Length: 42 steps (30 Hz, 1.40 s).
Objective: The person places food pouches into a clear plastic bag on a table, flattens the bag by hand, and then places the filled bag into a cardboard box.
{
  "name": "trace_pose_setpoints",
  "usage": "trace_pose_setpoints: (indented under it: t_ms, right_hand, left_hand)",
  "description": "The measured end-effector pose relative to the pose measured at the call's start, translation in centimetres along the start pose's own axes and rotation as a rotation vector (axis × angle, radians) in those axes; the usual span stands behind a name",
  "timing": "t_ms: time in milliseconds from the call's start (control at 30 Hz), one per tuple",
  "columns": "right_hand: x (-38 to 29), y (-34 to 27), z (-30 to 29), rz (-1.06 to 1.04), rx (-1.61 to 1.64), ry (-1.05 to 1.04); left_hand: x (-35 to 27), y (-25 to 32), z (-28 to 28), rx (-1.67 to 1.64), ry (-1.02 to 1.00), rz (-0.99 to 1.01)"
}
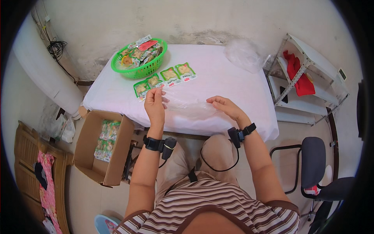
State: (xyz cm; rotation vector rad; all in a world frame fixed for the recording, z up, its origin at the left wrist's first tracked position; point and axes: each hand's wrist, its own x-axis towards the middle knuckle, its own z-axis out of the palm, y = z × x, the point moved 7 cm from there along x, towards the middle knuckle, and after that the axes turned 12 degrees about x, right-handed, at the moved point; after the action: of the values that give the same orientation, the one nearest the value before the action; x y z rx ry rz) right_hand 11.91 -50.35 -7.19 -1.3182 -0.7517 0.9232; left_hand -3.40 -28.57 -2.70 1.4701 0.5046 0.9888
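A clear plastic bag [190, 109] lies across the near part of the white-covered table [233, 87], between my two hands. My left hand [155, 103] has its thumb and fingers pinched on the bag's left end. At the bag's right end is my right hand [226, 107], fingers loosely bent; whether it grips the film is unclear. Beyond my left hand, several green-and-white food packets [170, 76] lie in a slanting row. Behind them stands a green plastic basket [140, 71] heaped with similar packets and a red one.
An open cardboard box [118, 152] with bagged packets stands left of my legs. More clear plastic bags [244, 55] lie bunched at the table's back right. A metal shelf [304, 79] with red cloth stands right, a dark chair [312, 162] nearer me. A blue basin [102, 222] sits on the floor.
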Motion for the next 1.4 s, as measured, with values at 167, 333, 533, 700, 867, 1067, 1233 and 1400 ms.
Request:
trace_pose_setpoints:
  t_ms: [167,333,533,700,867,1067,1233,1400]
  right_hand:
    - [-0.9,-0.6,1.2,-0.208,0.234,-0.053]
    - [-0.4,-1.6,1.4,-0.355,-0.133,0.255]
    - [0.1,-4.8,-0.3,-0.465,0.204,0.485]
    - [1.3,-5.0,-2.4,-0.340,0.085,0.545]
    - [2.7,-4.2,-4.3,-0.365,-0.100,0.574]
    - [4.4,-2.1,-7.8,-0.259,-0.078,0.630]
    - [2.8,3.9,-9.4,0.187,-0.127,0.591]
    - [3.6,5.8,-9.6,-0.103,-0.007,0.551]
  left_hand:
    - [0.4,-0.9,-0.9,-0.043,0.066,-0.025]
    - [0.6,-1.1,-1.0,-0.059,0.091,-0.039]
    - [0.3,-1.3,-0.5,-0.053,0.023,-0.006]
    - [-0.5,-3.4,2.3,-0.296,-0.229,-0.312]
    - [-1.3,-7.0,3.5,-0.075,-0.318,-0.393]
    - [1.2,-8.9,4.6,0.049,-0.078,-0.229]
    - [2.2,-10.7,5.1,0.079,-0.028,-0.262]
    - [1.8,-11.7,5.7,-0.005,-0.065,-0.350]
